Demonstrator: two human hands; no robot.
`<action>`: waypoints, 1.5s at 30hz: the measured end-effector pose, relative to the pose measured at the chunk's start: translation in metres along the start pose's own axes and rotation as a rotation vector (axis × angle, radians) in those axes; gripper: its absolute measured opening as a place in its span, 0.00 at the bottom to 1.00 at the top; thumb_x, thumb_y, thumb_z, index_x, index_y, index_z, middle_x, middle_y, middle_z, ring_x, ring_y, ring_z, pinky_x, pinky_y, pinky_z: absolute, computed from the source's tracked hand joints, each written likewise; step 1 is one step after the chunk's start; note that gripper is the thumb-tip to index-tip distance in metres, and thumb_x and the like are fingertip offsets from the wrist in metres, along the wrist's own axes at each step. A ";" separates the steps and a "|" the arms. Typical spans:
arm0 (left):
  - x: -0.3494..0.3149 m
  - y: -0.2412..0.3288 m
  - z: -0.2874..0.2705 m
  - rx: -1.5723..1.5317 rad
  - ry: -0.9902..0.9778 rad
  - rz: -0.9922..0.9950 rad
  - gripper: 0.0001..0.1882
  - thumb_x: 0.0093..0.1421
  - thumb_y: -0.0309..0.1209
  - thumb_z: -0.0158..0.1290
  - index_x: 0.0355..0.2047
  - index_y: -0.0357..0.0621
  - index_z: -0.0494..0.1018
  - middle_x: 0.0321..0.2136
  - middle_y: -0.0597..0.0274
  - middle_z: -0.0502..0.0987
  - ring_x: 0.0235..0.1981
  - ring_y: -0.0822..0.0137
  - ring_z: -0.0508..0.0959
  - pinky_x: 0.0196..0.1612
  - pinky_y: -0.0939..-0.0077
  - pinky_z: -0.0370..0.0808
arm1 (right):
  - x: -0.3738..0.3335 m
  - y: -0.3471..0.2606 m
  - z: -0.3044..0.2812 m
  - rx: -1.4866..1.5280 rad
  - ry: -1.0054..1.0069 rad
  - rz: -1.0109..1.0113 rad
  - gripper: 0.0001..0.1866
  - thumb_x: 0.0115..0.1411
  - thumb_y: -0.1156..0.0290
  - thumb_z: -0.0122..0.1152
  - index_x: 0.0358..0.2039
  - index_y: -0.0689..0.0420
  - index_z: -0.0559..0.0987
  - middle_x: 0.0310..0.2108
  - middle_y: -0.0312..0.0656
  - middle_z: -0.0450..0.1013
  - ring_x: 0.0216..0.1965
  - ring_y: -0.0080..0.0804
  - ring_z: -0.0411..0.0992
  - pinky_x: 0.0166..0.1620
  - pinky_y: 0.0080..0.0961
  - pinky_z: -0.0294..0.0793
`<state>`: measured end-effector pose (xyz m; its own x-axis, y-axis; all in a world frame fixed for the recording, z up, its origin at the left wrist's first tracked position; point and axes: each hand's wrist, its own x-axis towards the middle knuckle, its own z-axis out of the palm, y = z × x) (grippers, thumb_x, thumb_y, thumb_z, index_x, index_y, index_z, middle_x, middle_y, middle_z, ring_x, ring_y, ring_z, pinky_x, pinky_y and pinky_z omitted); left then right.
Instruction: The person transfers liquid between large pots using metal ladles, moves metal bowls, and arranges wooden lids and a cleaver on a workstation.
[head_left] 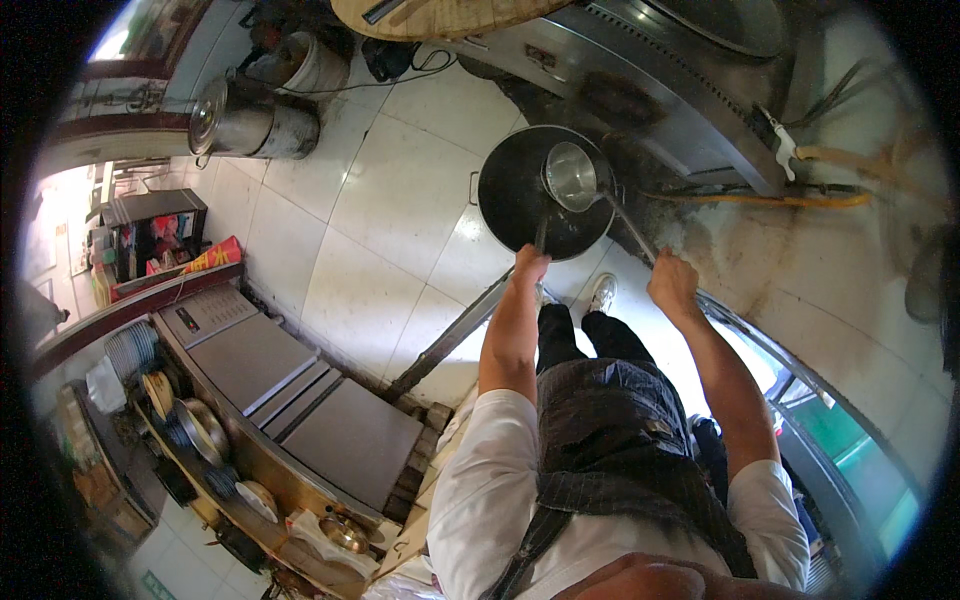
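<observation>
A large, dark, round pot with loop handles at its sides is on the tiled floor in front of me. My right hand is closed round the long handle of a ladle. Its round metal bowl is over the pot, left of that hand; whether it has holes is unclear. At the pot's near rim, my left hand grips a slim handle reaching into the pot. That tool's far end is partly hidden by the ladle's bowl, so its kind cannot be made out.
A steel cooking range runs along the far right, with a yellow hose below it. A round wooden board juts in at the top. Metal pots stand far left. Nearer left are a low steel cabinet and shelves of dishes.
</observation>
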<state>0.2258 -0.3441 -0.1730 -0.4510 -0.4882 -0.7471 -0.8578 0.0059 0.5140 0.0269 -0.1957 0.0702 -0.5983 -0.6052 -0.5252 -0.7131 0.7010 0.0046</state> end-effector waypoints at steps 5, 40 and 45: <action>0.005 -0.003 0.003 -0.057 0.000 -0.009 0.15 0.42 0.32 0.47 0.02 0.45 0.69 0.07 0.57 0.70 0.13 0.60 0.74 0.22 0.68 0.73 | 0.003 0.011 0.008 0.009 0.057 0.023 0.19 0.45 0.77 0.54 0.40 0.66 0.69 0.29 0.57 0.73 0.32 0.49 0.74 0.34 0.38 0.73; -0.067 0.003 -0.011 0.039 0.299 -0.167 0.18 0.51 0.30 0.47 0.42 0.37 0.60 0.35 0.39 0.73 0.38 0.42 0.73 0.42 0.56 0.70 | -0.106 0.041 0.067 0.306 0.404 0.225 0.15 0.52 0.62 0.56 0.36 0.57 0.68 0.30 0.50 0.69 0.32 0.50 0.70 0.33 0.43 0.68; -0.101 0.015 -0.027 0.124 0.342 -0.150 0.15 0.54 0.27 0.45 0.42 0.41 0.60 0.38 0.41 0.69 0.37 0.43 0.74 0.40 0.54 0.71 | -0.103 0.046 0.095 0.527 0.070 0.234 0.16 0.46 0.66 0.58 0.33 0.59 0.66 0.27 0.54 0.70 0.31 0.56 0.69 0.34 0.44 0.68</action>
<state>0.2656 -0.3180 -0.0783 -0.2286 -0.7539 -0.6159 -0.9405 0.0077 0.3396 0.0906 -0.0650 0.0438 -0.7539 -0.4222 -0.5034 -0.2915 0.9016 -0.3197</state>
